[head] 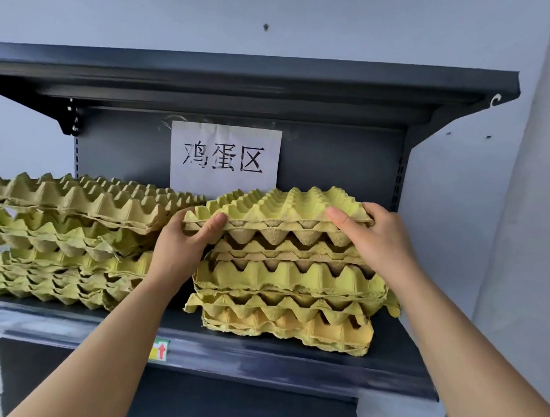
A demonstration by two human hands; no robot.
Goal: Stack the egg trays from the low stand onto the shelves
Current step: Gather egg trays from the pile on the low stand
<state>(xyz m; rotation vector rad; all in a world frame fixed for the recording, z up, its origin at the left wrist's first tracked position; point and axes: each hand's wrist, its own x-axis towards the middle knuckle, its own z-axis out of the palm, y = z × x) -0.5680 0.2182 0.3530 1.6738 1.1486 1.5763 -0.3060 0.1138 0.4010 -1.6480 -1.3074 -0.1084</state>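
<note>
A yellow-green pulp egg tray (283, 209) lies on top of the right-hand stack of trays (288, 283) on the dark shelf (258, 355). My left hand (185, 238) grips the top tray's left front corner, thumb on its upper edge. My right hand (372, 233) holds its right edge, thumb on top and fingers round the side. A second, wider stack of trays (66, 237) sits on the same shelf to the left. The low stand is out of view.
A white paper sign (225, 157) with printed characters hangs on the shelf's back panel behind the stacks. An upper dark shelf (243, 77) overhangs above. A pale wall stands close on the right. A small arrow label (158, 351) is on the shelf's front edge.
</note>
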